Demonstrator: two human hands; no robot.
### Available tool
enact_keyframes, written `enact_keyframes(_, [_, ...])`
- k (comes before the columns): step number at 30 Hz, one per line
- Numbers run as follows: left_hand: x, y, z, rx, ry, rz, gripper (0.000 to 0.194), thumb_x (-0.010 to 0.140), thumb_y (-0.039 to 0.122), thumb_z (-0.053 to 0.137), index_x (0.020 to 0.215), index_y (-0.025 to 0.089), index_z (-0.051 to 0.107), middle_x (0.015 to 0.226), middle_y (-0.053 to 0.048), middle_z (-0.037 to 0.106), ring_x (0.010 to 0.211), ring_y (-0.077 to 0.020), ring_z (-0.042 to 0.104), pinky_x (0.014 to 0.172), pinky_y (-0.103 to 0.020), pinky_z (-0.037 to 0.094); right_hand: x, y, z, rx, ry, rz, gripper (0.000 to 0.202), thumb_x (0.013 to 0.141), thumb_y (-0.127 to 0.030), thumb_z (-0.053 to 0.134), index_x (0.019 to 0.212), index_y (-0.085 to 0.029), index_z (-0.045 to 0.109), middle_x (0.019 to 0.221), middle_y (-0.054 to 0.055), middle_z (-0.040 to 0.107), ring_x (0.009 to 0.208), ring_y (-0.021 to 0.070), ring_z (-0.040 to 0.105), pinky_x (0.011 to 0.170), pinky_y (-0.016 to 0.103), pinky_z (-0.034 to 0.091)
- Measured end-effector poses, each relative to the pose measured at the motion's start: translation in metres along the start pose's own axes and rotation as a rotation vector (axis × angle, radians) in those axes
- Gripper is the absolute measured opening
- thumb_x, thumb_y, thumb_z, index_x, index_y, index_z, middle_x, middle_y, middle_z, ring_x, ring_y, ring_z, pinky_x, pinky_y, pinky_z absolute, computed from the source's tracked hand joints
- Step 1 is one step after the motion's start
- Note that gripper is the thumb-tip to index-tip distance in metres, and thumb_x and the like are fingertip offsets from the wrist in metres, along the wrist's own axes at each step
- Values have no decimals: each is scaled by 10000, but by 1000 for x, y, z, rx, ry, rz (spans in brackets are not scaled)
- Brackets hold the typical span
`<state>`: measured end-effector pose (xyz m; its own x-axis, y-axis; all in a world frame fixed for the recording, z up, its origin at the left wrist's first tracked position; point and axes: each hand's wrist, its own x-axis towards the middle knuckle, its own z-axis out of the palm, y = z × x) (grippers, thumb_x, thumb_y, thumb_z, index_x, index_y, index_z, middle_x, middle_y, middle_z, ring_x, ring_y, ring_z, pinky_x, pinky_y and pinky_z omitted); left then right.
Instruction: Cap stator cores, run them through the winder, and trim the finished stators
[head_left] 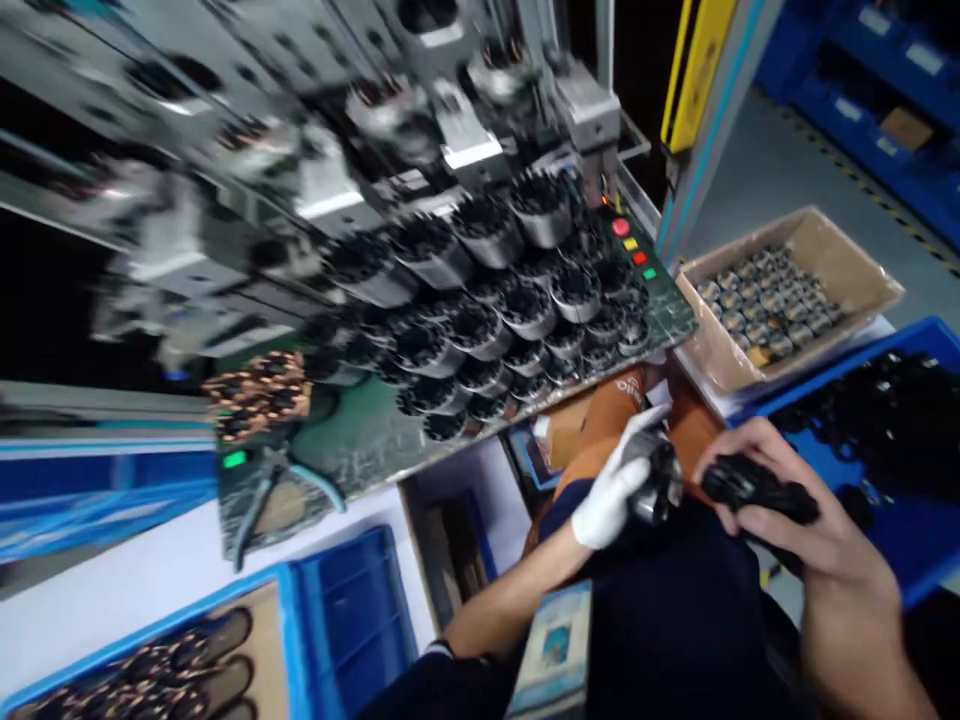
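Note:
My left hand (609, 500), in a white glove, is closed around a metal motor core (657, 482) with black on it, held above my lap. Bare, my right hand (802, 530) grips a black plastic part (757, 488), perhaps more than one stacked together, just right of the core. The two held things are apart. Beyond my left hand, rows of stacked ring-shaped motor cores (480, 330) with black toothed inserts stand on the green bench top (360, 425). Blur hides fine detail on both held parts.
Machine fixtures (465, 140) overhang the bench's back. Pliers (277, 480) lie beside a copper-wound bundle (259, 393) at left. A cardboard box (855, 260) of metal cores and a blue bin (926, 545) of black parts stand right. A blue crate (281, 640) sits lower left.

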<state>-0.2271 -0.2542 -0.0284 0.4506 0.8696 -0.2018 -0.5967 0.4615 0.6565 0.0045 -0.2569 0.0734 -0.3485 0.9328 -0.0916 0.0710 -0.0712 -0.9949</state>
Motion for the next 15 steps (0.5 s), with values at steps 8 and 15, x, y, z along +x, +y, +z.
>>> enact_keyframes(8, [-20,42,11,525,89,370,623,1045,738,692,1482,296,651,1434,-103,693,1348,-338,689,1183,-486,578,29,-23,43,-454,11,-220,466,1062,-335,841,1520,-326,756,1354,70,731,1258,239,738,1149,380,619])
enact_keyframes(15, [-23,39,21,531,161,321,647,1019,757,732,1411,248,650,1321,-98,732,1226,-300,734,1117,-448,610,16,-17,53,-526,109,-252,490,1001,-398,932,1451,-269,787,1468,108,721,1378,291,717,1166,410,654])
